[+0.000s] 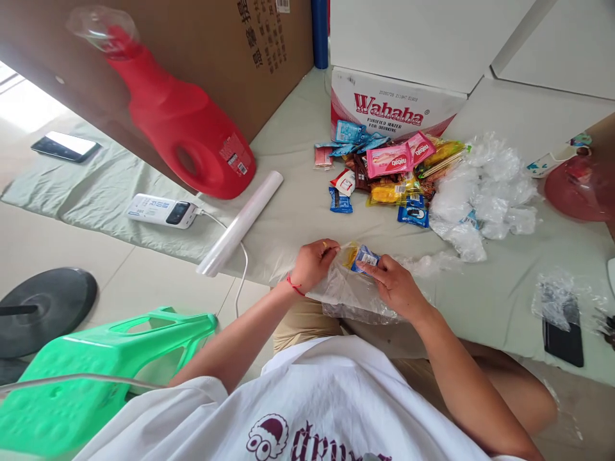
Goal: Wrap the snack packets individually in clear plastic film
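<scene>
Right grip [398, 286] pinches a blue packet [367, 257], left grip [311, 264] pinches a clear bag [353, 293].

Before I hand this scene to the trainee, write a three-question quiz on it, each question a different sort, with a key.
1. Which hand holds the blue packet?

2. True or false: a white cable runs from one end of the white power bank.

3. Pick one. From this viewpoint, what stands directly behind the heap of snack packets?
A) the green stool
B) the Wahaha carton
C) the red jug

Key:
1. The right hand; the left hand grips the clear bag.
2. True.
3. B.
</scene>
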Demonstrator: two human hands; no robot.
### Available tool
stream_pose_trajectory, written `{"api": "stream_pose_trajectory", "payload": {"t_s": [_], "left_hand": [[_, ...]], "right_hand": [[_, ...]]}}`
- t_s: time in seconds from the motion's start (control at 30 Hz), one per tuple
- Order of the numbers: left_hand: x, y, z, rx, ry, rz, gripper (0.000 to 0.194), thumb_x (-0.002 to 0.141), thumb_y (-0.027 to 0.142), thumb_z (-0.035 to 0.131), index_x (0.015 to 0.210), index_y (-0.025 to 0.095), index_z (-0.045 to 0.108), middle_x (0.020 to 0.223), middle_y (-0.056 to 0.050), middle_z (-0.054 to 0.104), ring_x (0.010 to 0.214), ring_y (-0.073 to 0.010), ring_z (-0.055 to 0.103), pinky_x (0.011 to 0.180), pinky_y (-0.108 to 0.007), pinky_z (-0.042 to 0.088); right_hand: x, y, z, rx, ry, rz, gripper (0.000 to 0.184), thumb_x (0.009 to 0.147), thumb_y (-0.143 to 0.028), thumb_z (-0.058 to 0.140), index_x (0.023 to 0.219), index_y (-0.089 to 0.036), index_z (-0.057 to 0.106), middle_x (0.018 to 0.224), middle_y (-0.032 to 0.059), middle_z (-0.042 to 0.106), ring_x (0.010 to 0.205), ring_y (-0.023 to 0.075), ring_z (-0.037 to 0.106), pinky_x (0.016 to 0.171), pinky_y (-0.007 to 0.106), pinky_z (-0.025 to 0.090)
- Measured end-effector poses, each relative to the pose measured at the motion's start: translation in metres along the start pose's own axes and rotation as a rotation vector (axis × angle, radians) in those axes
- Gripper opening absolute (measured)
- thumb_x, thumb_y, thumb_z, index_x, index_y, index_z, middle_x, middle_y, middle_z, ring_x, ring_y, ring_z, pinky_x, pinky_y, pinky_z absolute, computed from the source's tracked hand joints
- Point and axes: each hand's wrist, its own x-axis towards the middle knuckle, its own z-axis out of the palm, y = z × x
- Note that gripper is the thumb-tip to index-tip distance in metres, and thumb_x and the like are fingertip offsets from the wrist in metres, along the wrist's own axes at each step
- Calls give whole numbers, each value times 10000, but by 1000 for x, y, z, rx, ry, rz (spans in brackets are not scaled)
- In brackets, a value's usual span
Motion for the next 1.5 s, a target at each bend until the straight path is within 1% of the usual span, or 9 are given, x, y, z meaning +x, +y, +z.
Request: {"api": "stream_pose_trajectory", "payload": {"t_s": [0.17, 0.3, 0.47, 0.63, 0.8, 1.0, 1.23, 1.4, 1.5], "left_hand": [[0, -9, -19, -190, 234, -386, 167, 938, 333, 523, 861, 207, 600, 611, 39, 565, 508, -117, 455, 502, -241, 370], [-3, 24, -28, -49, 332, -106, 161, 967, 301, 526, 917, 200, 640, 810, -23, 670, 711, -148, 599, 679, -277, 511], [8, 73, -14, 153, -199, 529, 312, 1021, 210, 445, 1162, 230, 723, 1219, -98, 725, 1185, -224, 657, 1043, -368, 519], [22, 58, 2, 386, -553, 474, 435, 1047, 227, 412, 1420, 299, 625, 1422, -46, 672, 1236, -214, 654, 999, -337, 532], [10, 43, -3, 639, -582, 499, 560, 1009, 321, 553, 1565, 311, 484, 1629, -44, 496, 1297, -271, 598, 977, -382, 499], [-7, 43, 1, 824, -506, 564, 524, 1069, 294, 433, 1585, 378, 459, 1654, -24, 464, 1177, -256, 617, 872, -382, 455], [-16, 37, 3, 846, -457, 621, 526, 1064, 236, 425, 1562, 392, 493, 1657, -22, 458, 1183, -243, 624, 841, -355, 450], [-19, 26, 9, 807, -383, 660, 557, 1029, 193, 470, 1555, 372, 510, 1634, -28, 489, 1212, -254, 643, 899, -363, 506], [-20, 18, 15, 776, -344, 676, 573, 1015, 172, 476, 1556, 358, 511, 1625, -43, 500, 1158, -246, 684, 910, -369, 544]], "right_hand": [[2, 1, 0, -27, -31, -6, 550, 961, -73, 479, 1392, -342, 691, 885, 28, 541, 720, 142, 498, 674, 236, 448], [10, -8, -5, -125, -138, 57, 549, 947, -78, 532, 1385, -365, 698, 935, 43, 588, 759, 161, 510, 650, 234, 406], [17, -27, -6, -148, -128, 77, 478, 953, -71, 530, 1316, -294, 746, 1085, 107, 659, 975, 236, 595, 782, 296, 485], [-3, -25, -24, 91, -39, -50, 472, 956, -55, 449, 1252, -245, 763, 1100, 110, 674, 1013, 216, 632, 844, 322, 556], [-40, 16, -54, 99, 167, 181, 461, 972, -190, 540, 1388, -329, 679, 1435, 84, 590, 980, 187, 678, 889, 372, 588], [-40, 99, -64, 156, 127, 375, 194, 899, -302, 631, 936, -237, 810, 923, 83, 749, 820, 246, 701, 784, 418, 578], [-28, 132, -115, 173, 493, 537, 382, 890, -500, 657, 1139, -232, 769, 1062, 90, 731, 751, 186, 624, 746, 355, 541], [-32, 114, -105, 127, -115, 352, 596, 777, -381, 785, 1360, -306, 688, 1244, 73, 710, 741, 172, 630, 762, 344, 550], [-36, 130, -96, 17, -150, 440, 429, 773, -276, 724, 1199, -237, 763, 1040, 73, 746, 750, 204, 657, 785, 361, 546]]}}
